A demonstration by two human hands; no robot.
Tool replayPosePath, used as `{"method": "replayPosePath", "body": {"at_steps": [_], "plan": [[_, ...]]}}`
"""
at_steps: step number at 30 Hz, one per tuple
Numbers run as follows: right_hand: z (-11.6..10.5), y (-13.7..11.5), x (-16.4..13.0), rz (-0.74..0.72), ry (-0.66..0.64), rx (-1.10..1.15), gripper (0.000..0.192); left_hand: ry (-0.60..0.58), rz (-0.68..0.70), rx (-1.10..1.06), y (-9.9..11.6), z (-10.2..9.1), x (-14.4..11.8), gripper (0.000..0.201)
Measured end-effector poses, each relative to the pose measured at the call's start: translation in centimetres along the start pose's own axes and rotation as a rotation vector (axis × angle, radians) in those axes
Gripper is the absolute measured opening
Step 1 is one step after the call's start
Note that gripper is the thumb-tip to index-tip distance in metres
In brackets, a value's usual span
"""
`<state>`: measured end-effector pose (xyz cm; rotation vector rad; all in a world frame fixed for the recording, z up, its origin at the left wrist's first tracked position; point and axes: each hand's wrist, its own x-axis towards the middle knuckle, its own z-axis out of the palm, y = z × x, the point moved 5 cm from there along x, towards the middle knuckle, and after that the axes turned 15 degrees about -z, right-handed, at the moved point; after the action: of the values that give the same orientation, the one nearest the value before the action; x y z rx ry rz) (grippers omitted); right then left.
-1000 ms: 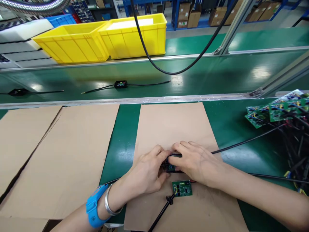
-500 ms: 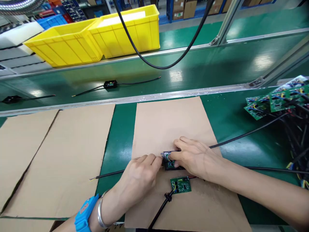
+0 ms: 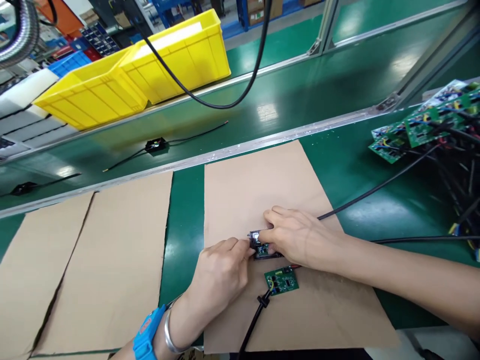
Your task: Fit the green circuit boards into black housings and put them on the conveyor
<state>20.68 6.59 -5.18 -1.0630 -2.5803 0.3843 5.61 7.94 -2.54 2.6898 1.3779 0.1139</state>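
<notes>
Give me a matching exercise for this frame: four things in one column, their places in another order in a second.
1. small black module
2. loose green circuit board
3. yellow bins
4. pile of green boards

a. far right of the bench
b. beyond the conveyor belt
c. between the left hand and right hand
d. flat on the cardboard sheet, nearer than the hands

Pairs: 1-c, 2-d, 3-b, 4-a

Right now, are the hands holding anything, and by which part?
Both hold one small black module on the cardboard sheet. The left hand pinches its left end; the right hand presses its top and right side.
</notes>
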Motion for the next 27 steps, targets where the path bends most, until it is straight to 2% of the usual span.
{"method": "replayPosePath", "body": {"at_steps": [3,6,10,14,18,21,24,27], "plan": [[0.0,0.1,0.0,-0.009,0.022,0.032,0.01,-0.028,0.107,0.122,0.4,0.1,0.2,0.015],[0.0,0.1,0.2,-0.019,0.031,0.055,0.01,-0.077,0.237,0.342,1.6,0.7,0.1,0.02],[0.2,0.0,0.3,-0.025,0.034,0.055,0.01,-0.125,0.197,0.584,2.7,1.5,0.2,0.023],[-0.3,-0.1,0.7,-0.029,0.018,0.086,0.008,-0.149,0.116,0.45,2.2,1.3,0.4,0.02],[-1.7,-0.1,2.0,0.028,0.025,0.148,0.013,-0.091,-0.022,0.242,0.6,0.4,0.3,0.015],[-1.6,-0.3,3.3,0.105,-0.065,0.099,0.023,-0.07,-0.024,0.088,-0.2,0.7,0.0,0.017],[-0.9,-1.2,4.4,0.094,-0.107,0.011,0.013,-0.042,-0.005,-0.011,-0.8,1.4,-0.1,0.02],[-0.7,-1.5,5.0,0.079,-0.136,-0.043,0.009,-0.078,0.004,-0.072,-1.3,1.7,0.2,0.02]]}}
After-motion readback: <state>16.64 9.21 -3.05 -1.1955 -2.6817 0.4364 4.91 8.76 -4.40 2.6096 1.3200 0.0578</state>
